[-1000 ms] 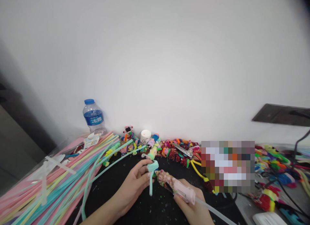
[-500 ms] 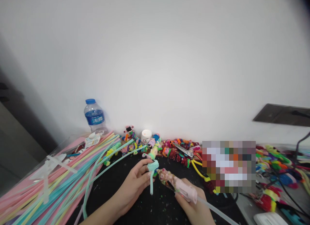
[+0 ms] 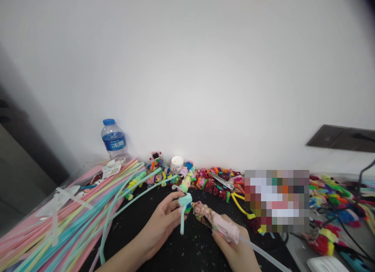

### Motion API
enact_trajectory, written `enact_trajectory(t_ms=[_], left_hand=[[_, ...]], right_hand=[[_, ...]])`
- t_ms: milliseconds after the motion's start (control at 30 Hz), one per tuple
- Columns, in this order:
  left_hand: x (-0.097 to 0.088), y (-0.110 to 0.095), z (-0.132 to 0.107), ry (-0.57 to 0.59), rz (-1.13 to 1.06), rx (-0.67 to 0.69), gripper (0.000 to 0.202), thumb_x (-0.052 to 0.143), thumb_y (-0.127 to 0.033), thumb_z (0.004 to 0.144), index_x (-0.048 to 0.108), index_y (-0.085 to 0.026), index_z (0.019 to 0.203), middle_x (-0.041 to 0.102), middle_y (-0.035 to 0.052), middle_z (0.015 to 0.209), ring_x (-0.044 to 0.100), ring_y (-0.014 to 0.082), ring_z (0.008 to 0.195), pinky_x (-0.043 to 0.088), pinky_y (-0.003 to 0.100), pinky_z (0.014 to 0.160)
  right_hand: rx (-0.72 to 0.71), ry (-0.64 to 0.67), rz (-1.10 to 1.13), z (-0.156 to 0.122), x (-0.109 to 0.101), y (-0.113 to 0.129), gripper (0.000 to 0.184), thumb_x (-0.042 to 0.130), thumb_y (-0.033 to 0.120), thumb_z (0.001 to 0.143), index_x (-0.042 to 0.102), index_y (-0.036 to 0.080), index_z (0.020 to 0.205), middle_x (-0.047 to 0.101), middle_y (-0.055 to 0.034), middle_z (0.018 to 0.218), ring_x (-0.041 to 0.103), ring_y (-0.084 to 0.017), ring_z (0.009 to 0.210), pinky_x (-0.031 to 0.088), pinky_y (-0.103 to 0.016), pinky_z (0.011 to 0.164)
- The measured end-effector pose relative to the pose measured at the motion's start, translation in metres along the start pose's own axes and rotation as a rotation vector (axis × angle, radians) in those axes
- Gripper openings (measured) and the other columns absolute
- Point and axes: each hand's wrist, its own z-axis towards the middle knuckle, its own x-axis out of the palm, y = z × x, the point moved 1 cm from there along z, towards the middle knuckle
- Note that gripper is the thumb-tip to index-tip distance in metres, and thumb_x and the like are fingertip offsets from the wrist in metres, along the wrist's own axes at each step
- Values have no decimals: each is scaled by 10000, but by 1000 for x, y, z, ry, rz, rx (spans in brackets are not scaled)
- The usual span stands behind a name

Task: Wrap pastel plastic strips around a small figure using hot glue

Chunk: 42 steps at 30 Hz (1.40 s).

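My left hand [image 3: 161, 225] is closed on a mint-green pipe cleaner piece [image 3: 184, 204], coiled at the top with a tail hanging down. My right hand [image 3: 237, 252] grips a pink hot glue gun [image 3: 218, 224] whose crusted nozzle points at the coil and nearly touches it. A clear glue stick [image 3: 263, 255] sticks out of the gun's back toward the lower right. Both hands hover just above a black mat [image 3: 175, 252].
A big bundle of pastel pipe cleaners [image 3: 67, 221] lies on the left. A water bottle [image 3: 113, 141] and a small white jar [image 3: 177, 163] stand by the wall. Finished colourful pipe-cleaner figures [image 3: 211, 182], scissors [image 3: 222, 181] and cables [image 3: 348, 233] crowd the back and right.
The glue gun has slid slightly down and right in my right hand's grip; the left hand and green coil barely moved.
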Motion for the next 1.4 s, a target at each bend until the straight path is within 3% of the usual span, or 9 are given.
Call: enact_trajectory(t_ms=[233,433,633,833,933,1033,1200,1300,1400], left_hand=[[0,0,0,-15,1,-6,313,693,-201,723,601,-244,1019,640,34,967,579,149,863,436,290,831],[1,-1,0,-54,7,19,313,688,-223,727,599,-243,1027,638,35,970,578,143,843,438,290,820],[-3,-5,2,-199,171,190,318,663,-265,742,581,-239,1049,641,40,1020,556,191,964,415,284,845],[0,-6,2,-194,337,246,258,674,-256,720,610,-213,966,637,48,1031,560,227,984,405,313,892],[1,-4,0,-146,394,252,238,665,-246,722,620,-212,954,643,51,989,569,234,952,420,321,871],[3,-1,-2,-75,475,262,214,623,-221,758,617,-218,972,634,53,980,570,228,954,429,319,863],[7,4,-8,73,683,316,220,556,-155,799,619,-235,993,584,53,1027,564,212,965,453,317,835],[9,5,-9,99,754,319,240,541,-136,806,616,-249,1004,578,49,1031,561,208,967,452,317,836],[8,5,-7,101,725,299,237,538,-140,809,608,-243,1011,578,51,1025,568,205,951,458,316,826]], right_hand=[[14,-23,-3,0,0,1,177,519,283,830,534,185,683,551,23,578,527,-118,505,421,-180,478],[128,15,-135,-2,-1,-8,144,466,265,839,591,198,869,652,-8,707,620,-155,604,469,-209,553],[47,-3,-464,-3,0,-13,439,518,183,706,521,210,1144,640,-87,1055,600,-280,928,441,-393,774],[8,1,-592,-3,2,-5,589,479,74,599,524,230,1165,618,-75,1037,541,-300,956,388,-464,802],[-66,-42,-568,-3,-1,3,592,479,82,591,521,231,1163,582,-84,1105,505,-318,1025,359,-489,854],[-285,-49,-431,-1,-2,14,550,475,84,600,512,211,1133,589,-82,1079,531,-283,1004,386,-429,867],[-585,-59,-246,2,6,35,237,550,162,742,549,163,978,636,-63,792,590,-197,703,461,-307,641],[-631,-69,-201,1,11,39,120,573,171,806,562,165,925,641,-45,702,582,-170,614,459,-288,596],[-600,-104,-179,0,11,35,143,550,89,809,579,168,924,653,-42,684,589,-160,592,467,-265,573]])
